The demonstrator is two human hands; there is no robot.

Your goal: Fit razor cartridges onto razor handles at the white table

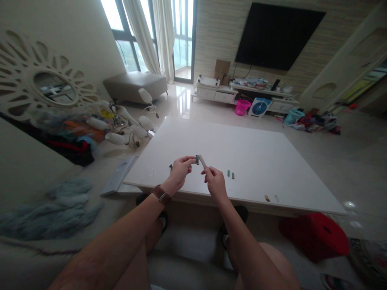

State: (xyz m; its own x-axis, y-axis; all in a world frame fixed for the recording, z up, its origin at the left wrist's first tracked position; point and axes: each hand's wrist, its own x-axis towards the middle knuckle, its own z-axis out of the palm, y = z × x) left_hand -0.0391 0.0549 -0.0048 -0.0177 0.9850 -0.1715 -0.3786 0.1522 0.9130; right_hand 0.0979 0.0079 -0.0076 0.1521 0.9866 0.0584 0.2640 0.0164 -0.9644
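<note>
Over the near part of the white table (211,139), my left hand (180,172) pinches a small dark green rectangular piece (197,160) with pale marks, held upright. My right hand (214,180) is closed round the lower end of a slim, light grey stick (202,161). Its upper end is right beside the green piece; whether they touch I cannot tell. To the right of my right hand lie two similar green pieces (228,173) on the tabletop. A small dark object (171,166) lies just left of my left hand, partly hidden by it.
A clear plastic piece (149,172) lies on the table's left, with a small yellow-black item (267,198) near its front right edge. A red stool (317,235) stands at the right. Lamp parts with white shades (139,131) and bagged goods crowd the left side.
</note>
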